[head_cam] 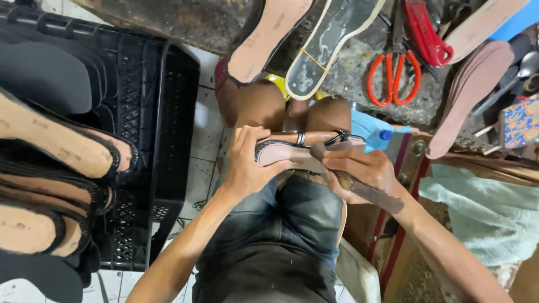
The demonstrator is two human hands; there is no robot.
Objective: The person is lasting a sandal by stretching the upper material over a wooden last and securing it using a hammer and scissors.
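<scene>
The left hand (247, 165) grips the sandal (292, 151) over the knees, fingers wrapped round its heel end. The right hand (359, 174) clutches a hammer (359, 188), head touching the sole beside the fingertips: tapping step; steady aim needed.

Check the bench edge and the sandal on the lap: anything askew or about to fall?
Two soles hang over the edge of the workbench, tilted above the knees; they could slip. The sandal lies level between the left hand and the right hand, which holds a worn tool. Nothing spilled.
</scene>
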